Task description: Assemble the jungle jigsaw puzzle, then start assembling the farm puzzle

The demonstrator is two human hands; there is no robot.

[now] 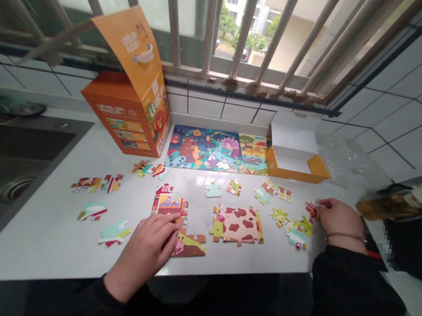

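My left hand (153,236) lies over a joined section of jigsaw puzzle (170,202), its fingers stretched out on the pieces and covering part of them. Below those fingers the section runs on into a green and brown corner. At the far right, my right hand (339,220) pinches a red puzzle piece (310,208) just above or on the counter; I cannot tell which. Close to it are loose green pieces (301,225) and a pale blue piece (296,238). Between the hands sits a joined cow section (240,224), apart from the left section.
Loose pieces (92,211) are spread at the left, near the sink (55,178). Along the back stand an orange puzzle box (123,114), a finished-looking animal picture (206,149) and an open yellow box (297,174). A bottle (396,205) is at the right.
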